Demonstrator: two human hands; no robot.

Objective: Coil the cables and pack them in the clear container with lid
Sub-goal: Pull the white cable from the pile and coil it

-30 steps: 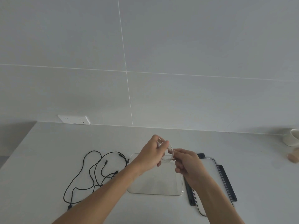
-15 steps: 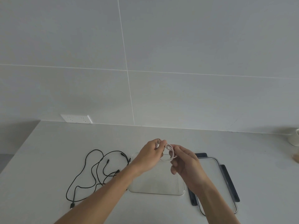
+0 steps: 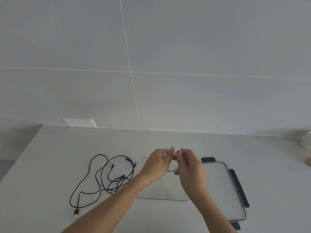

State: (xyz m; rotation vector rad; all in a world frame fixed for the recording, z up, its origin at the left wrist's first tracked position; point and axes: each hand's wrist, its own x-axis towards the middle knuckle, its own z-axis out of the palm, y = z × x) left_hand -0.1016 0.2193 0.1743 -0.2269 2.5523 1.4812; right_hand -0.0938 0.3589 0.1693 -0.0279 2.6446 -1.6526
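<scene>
My left hand (image 3: 157, 163) and my right hand (image 3: 189, 163) meet above the clear container (image 3: 161, 194), both pinching a small coiled white cable (image 3: 173, 170). Only a short loop of the coil shows between the hands; the rest is hidden by my fingers. A black multi-ended cable (image 3: 101, 179) lies loose and uncoiled on the white table to the left of the container, its USB plug nearest me. The container's clear lid (image 3: 223, 190), with dark clips on its edges, lies flat to the right of the container.
A white wall socket (image 3: 80, 122) sits at the back left where the table meets the wall. A white mug (image 3: 306, 140) stands at the far right edge, with a small tan thing beside it.
The hands have closed in on the white coil, so less of it shows now. The right hand has moved up level with the left. The camera has shifted slightly.
</scene>
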